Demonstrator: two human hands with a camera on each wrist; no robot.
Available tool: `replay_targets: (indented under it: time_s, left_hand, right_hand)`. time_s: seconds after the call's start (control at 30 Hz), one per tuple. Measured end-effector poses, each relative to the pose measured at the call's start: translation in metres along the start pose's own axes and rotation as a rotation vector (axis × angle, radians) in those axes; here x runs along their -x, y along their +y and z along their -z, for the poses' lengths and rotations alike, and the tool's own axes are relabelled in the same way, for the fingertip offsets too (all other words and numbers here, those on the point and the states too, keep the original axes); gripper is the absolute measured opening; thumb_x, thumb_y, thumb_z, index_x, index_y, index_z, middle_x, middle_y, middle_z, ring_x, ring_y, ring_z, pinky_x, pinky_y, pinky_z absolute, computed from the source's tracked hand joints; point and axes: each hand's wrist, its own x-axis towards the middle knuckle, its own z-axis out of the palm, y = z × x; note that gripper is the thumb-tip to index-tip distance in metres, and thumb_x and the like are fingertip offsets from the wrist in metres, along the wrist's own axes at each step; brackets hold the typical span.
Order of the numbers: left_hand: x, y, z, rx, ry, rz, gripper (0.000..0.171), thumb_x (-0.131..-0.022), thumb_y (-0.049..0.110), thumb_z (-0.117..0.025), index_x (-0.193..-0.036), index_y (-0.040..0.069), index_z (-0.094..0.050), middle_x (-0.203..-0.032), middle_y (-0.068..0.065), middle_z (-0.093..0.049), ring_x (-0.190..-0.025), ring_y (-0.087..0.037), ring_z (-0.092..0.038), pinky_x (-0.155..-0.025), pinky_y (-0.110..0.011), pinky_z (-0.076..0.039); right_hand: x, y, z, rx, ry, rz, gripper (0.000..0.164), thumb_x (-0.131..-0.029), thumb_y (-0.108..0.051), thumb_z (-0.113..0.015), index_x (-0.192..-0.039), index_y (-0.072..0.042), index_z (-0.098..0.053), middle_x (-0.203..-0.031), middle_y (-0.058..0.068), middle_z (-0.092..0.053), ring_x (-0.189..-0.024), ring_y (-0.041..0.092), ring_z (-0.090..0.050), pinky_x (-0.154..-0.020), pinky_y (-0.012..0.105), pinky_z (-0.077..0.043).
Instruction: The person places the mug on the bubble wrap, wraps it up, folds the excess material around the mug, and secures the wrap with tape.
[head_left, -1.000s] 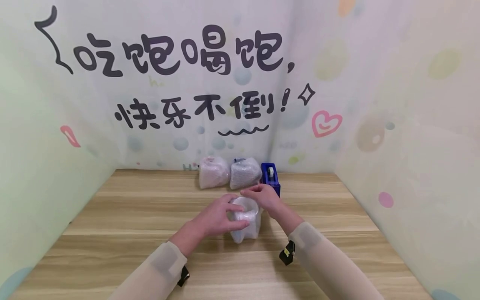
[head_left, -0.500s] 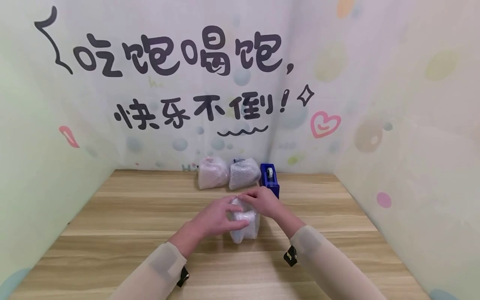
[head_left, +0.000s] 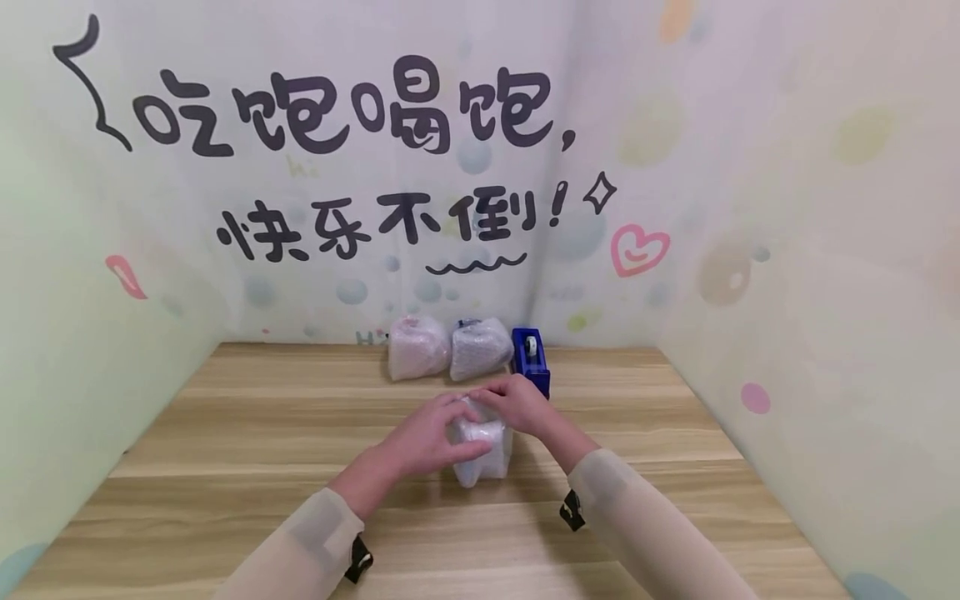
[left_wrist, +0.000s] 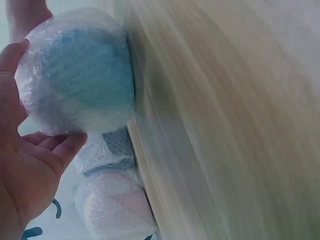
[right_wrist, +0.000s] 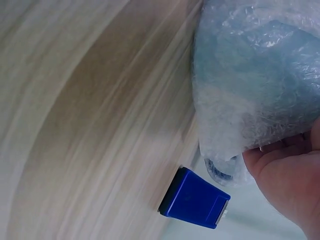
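Note:
A bundle of clear bubble wrap [head_left: 483,461] stands on the table, with something pale blue showing through it in both wrist views. My left hand [head_left: 423,435] holds it from the left, thumb on the near side and fingers around the far side. At its top, my right hand [head_left: 519,405] pinches the edge of the wrap, its fingertips close to the left hand's fingers. The right wrist view shows those curled fingers against the wrapped bundle [right_wrist: 255,75]. What exactly is inside the wrap is hidden.
Behind the hands, two more bubble-wrapped bundles, one pinkish [head_left: 417,348] and one greyish [head_left: 480,348], sit by the back wall. Right of them is a blue tape dispenser [head_left: 531,360] with a small roll. Printed cloth walls [head_left: 810,333] enclose the wooden table [head_left: 247,467].
My right hand has come down and left over the bundle's top, covering the round opening that showed earlier. The left hand keeps its hold, and the whole head view has shifted slightly.

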Motion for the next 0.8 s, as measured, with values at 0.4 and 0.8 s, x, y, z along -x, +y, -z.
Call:
replay_targets:
  time_s: [0.4,0.8]
  left_hand:
    - [0.0068,0.0058,-0.0002,-0.012,0.064,-0.117,0.034,-0.100,0.032,-0.083,-0.127,0.011,-0.082,-0.159,-0.019,-0.054,-0.145,-0.039,-0.057,-0.117,-0.057,-0.054]
    - [0.0043,0.0065,-0.0051,-0.030,0.106,-0.127,0.023,-0.099,0.029,-0.083,-0.116,0.014,-0.081,-0.156,-0.020,-0.057,-0.142,-0.040,-0.060,-0.116,-0.058,-0.054]
  right_hand:
    - [-0.0015,0.0032,-0.0008,-0.031,-0.009,0.005,0.025,-0.110,-0.033,-0.068,-0.101,-0.016,-0.085,-0.078,-0.008,-0.068,-0.075,0.010,-0.055,-0.066,0.025,-0.044]
    - [-0.0002,0.0016,-0.0020,-0.007,-0.015,-0.020,0.025,-0.112,-0.033,-0.065,-0.114,-0.018,-0.085,-0.101,0.001,-0.080,-0.088,0.014,-0.063,-0.077,0.030,-0.051]
